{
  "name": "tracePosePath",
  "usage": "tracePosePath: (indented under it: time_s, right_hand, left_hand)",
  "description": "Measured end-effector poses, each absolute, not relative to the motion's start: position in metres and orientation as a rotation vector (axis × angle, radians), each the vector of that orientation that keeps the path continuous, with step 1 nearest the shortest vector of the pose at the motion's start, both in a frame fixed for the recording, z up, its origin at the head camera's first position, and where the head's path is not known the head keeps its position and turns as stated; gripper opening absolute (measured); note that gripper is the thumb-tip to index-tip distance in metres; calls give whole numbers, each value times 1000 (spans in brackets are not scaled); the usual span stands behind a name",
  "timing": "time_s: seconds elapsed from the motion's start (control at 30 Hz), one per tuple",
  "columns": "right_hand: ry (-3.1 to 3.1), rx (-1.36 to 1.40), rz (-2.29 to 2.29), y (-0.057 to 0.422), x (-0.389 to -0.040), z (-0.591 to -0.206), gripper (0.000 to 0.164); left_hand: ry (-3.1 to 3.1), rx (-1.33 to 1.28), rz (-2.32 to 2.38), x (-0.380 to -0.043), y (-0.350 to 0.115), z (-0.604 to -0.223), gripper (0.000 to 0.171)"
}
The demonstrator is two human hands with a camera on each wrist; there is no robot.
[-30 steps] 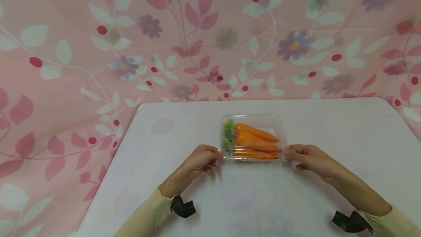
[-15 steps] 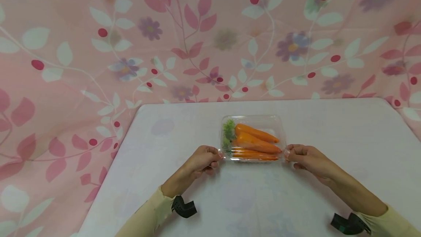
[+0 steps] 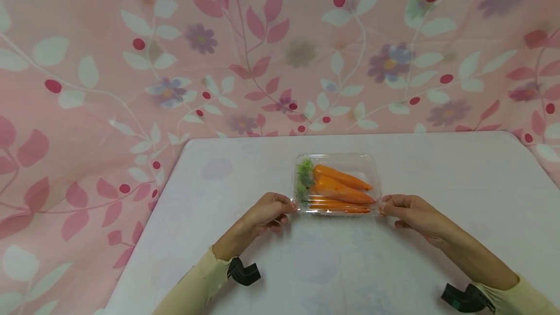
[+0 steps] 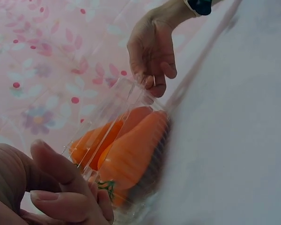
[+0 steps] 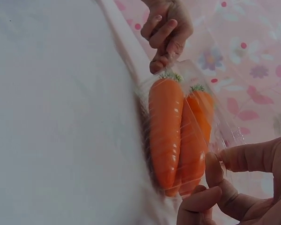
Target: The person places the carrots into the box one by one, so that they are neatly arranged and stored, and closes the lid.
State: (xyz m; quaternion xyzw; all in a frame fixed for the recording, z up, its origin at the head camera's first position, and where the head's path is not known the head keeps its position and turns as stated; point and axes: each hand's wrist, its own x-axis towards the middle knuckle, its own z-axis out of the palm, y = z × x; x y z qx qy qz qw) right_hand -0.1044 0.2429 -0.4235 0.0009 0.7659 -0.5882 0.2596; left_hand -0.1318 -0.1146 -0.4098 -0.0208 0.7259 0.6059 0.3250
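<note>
A clear plastic clamshell box (image 3: 350,160) sits on the table with its lid down over several orange carrots (image 3: 343,189). Their green tops (image 3: 304,174) lie at the box's left end. My left hand (image 3: 270,212) pinches the near left corner of the box between thumb and fingers. At the near right corner, my right hand (image 3: 409,210) pinches the rim the same way. Seen from the right wrist, the carrots (image 5: 166,131) lie side by side behind the ribbed clear wall, and the thumb and forefinger of the right hand (image 5: 239,183) meet at the lid's edge.
A white cloth with faint prints covers the table (image 3: 306,266). Behind it and to the left hangs a pink curtain (image 3: 262,52) with leaves and flowers. Black wrist cameras (image 3: 243,272) are strapped at both sleeves.
Almost nothing differs: the box stays in place and both hands keep their pinch on its near corners. The right hand dips very slightly.
</note>
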Motion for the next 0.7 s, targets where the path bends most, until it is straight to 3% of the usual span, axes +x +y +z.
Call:
tracePosePath:
  time_s: [0.43,0.7]
  right_hand:
    - [2098,-48,-1456,246,-111,-420,39]
    - [2138,-113,-1378,255,-117,-420,36]
  left_hand:
    - [1952,-51,1517,-139,-122,-414,31]
    - [1966,-12,1483,-140,-127,-413,35]
